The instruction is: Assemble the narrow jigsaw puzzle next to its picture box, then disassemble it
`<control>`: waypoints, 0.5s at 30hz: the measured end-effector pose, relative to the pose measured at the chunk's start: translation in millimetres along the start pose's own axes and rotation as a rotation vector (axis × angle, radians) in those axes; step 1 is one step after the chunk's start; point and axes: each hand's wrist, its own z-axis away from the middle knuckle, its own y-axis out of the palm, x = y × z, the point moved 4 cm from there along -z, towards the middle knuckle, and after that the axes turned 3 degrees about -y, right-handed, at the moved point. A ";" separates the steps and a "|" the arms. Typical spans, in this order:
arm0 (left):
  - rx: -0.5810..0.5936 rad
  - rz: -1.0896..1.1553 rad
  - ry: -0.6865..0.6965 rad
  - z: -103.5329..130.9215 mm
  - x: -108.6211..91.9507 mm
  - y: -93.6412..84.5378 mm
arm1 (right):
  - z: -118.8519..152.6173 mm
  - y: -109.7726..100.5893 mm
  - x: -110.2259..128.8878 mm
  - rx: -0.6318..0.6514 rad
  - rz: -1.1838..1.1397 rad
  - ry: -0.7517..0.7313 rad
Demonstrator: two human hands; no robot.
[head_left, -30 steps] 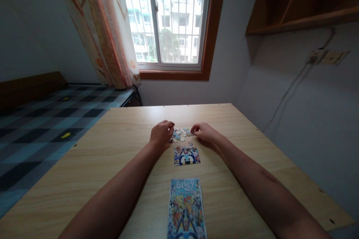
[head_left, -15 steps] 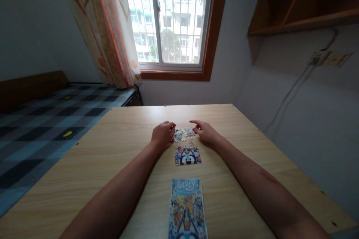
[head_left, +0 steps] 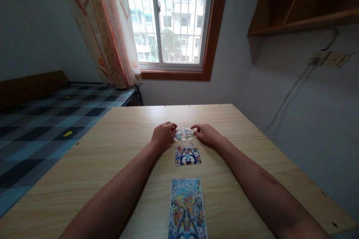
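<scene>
Loose jigsaw pieces (head_left: 183, 134) lie in a small heap, some blue and patterned, some pale. My left hand (head_left: 165, 134) rests at the heap's left edge with its fingers curled; whether a piece is between them is hidden. On the right side of the heap, my right hand (head_left: 204, 133) has its index finger stretched out over the pieces and the thumb apart from it. Just nearer to me lies the joined part of the puzzle (head_left: 188, 156), showing a blue dog's face and an uneven top edge.
A tall picture sheet (head_left: 187, 207) with "Bluey" lettering lies at the near side of the wooden table (head_left: 134, 123). A bed (head_left: 70, 119) with checked cloth stands to the left. The window (head_left: 179, 26) is beyond the table, and a wall shelf (head_left: 303, 22) hangs at the right.
My right hand's index finger has come down and bent slightly toward the pieces. My left hand has shifted very little. The joined part and the picture sheet have stayed put.
</scene>
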 end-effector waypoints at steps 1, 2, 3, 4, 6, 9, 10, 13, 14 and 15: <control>-0.001 0.004 -0.001 0.0 0.7 0.0 | 0.0 -0.3 -2.4 -0.004 0.011 0.014; 0.000 0.007 0.000 -0.3 1.1 -0.1 | 0.1 -0.1 -4.8 -0.009 0.022 0.026; 0.001 0.010 -0.001 -0.8 1.1 -0.9 | 0.1 0.5 -7.2 -0.020 0.029 0.039; 0.001 0.013 0.000 -1.7 0.4 -2.7 | 0.1 1.1 -9.6 -0.041 0.030 0.055; 0.009 0.021 0.009 -4.4 -3.9 -10.2 | -0.6 1.8 -14.7 -0.102 0.009 0.093; 0.103 0.014 0.043 -7.4 -18.0 -27.0 | -3.4 2.0 -22.6 -0.150 -0.057 0.160; 0.163 0.000 0.056 -6.7 -24.0 -31.9 | -4.3 2.0 -24.7 -0.138 -0.088 0.182; 0.290 -0.046 0.085 4.4 -40.1 -40.1 | -1.9 1.8 -24.9 -0.051 -0.196 0.234; 0.306 -0.053 0.087 10.9 -43.5 -39.6 | 1.7 1.6 -21.6 -0.025 -0.221 0.235; 0.312 -0.051 0.085 18.4 -45.7 -37.5 | 6.8 1.5 -16.2 -0.002 -0.238 0.221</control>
